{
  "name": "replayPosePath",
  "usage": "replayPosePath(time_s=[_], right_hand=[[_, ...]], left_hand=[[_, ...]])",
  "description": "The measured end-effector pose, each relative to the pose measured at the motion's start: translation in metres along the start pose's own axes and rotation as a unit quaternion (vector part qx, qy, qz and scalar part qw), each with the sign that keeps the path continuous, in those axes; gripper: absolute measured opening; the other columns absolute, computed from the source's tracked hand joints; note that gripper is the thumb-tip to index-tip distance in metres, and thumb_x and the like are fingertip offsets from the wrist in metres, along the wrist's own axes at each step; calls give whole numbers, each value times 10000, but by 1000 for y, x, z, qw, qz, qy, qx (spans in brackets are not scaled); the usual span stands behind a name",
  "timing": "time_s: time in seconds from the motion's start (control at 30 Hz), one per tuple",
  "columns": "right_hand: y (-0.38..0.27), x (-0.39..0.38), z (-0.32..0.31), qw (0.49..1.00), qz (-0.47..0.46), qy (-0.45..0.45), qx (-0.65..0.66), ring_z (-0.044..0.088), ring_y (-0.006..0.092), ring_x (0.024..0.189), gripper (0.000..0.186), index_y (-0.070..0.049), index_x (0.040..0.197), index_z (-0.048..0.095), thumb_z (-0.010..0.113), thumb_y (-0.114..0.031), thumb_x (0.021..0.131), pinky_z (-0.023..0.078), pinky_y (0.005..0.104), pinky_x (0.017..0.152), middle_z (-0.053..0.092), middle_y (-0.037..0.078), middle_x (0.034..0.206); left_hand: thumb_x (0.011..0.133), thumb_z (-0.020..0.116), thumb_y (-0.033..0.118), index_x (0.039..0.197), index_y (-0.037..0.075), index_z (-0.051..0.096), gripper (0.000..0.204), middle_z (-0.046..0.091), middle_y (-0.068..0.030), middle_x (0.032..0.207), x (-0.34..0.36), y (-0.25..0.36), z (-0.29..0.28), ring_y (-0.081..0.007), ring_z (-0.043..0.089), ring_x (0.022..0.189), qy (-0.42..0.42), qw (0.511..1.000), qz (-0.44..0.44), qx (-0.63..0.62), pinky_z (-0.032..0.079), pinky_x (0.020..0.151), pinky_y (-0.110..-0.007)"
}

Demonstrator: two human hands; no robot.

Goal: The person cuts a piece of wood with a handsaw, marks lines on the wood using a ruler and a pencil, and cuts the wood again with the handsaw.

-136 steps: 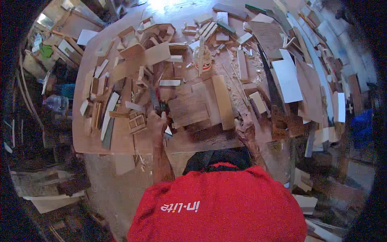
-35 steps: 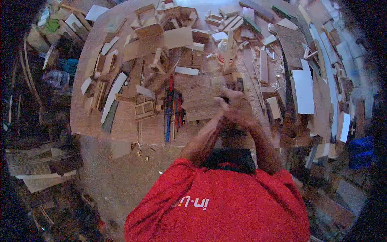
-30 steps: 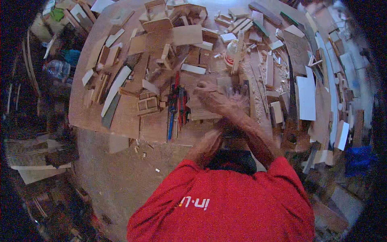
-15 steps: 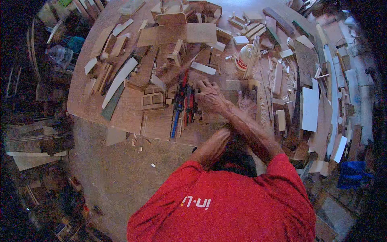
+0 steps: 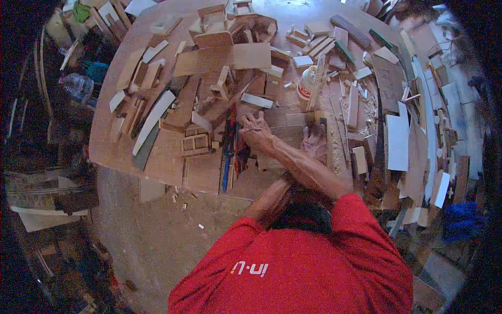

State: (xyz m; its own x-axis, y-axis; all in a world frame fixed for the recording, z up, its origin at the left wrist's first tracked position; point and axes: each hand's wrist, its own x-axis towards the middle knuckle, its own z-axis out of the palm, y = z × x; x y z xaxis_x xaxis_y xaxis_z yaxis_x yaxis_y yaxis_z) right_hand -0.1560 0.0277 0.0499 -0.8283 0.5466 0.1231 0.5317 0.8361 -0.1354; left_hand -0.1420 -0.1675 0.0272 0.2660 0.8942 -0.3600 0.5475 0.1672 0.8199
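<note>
My forearms cross, right over left. My right hand point(image 5: 256, 131) reaches to the left side, its bent fingers apart beside several long red, black and blue tools point(image 5: 230, 141), whose kind I cannot make out. It seems to hold nothing; the undersides of its fingers are hidden. My left hand point(image 5: 314, 141) lies to the right, fingers stretched away from me, on or against a wooden workpiece with a dark strip point(image 5: 322, 125). Between the hands is a flat wooden board point(image 5: 285, 133). Left of the tools sits a small wooden frame point(image 5: 196, 144).
A white bottle with a red label point(image 5: 306, 86) stands beyond my left hand. Shavings point(image 5: 337, 146) and wood strips lie on the right. A long board point(image 5: 222, 58) and small wooden assemblies point(image 5: 213, 29) lie farther back. The table's near edge point(image 5: 209, 192) is before me.
The view has shifted, carrying the scene slightly left. My right hand is a little closer to the tools, its fingers more spread. My left hand, blurred before, now shows more clearly in about the same place.
</note>
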Motion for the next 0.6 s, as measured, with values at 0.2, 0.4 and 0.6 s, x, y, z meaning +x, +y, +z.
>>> replayPosePath(time_s=[0.2, 0.4, 0.6], right_hand=[[29, 24, 66, 876, -53, 110, 467, 423, 279, 1120, 163, -142, 898, 608, 526, -219, 780, 337, 592, 861, 495, 106, 1120], [52, 24, 29, 974, -207, 75, -44, 458, 232, 1053, 226, -149, 999, 522, 519, -260, 802, 287, 653, 909, 513, 62, 999], [46, 56, -5, 975, -164, -67, -131, 497, 237, 882, 151, -172, 895, 548, 541, -279, 788, 361, 551, 841, 536, 39, 925]], left_hand=[[763, 572, 195, 1153, 115, 513, 403, 423, -85, 1256, 18, 10, 0, -289, 391, 1134, 4, 1000, 24, 3, 322, 941, -494], [759, 571, 193, 1146, 107, 516, 401, 437, -92, 1237, 42, 28, -4, -289, 406, 1115, 30, 997, 65, 2, 328, 934, -491], [755, 570, 190, 1140, 98, 520, 399, 452, -99, 1217, 70, 52, -11, -289, 422, 1096, 75, 990, 121, 23, 334, 928, -488]])
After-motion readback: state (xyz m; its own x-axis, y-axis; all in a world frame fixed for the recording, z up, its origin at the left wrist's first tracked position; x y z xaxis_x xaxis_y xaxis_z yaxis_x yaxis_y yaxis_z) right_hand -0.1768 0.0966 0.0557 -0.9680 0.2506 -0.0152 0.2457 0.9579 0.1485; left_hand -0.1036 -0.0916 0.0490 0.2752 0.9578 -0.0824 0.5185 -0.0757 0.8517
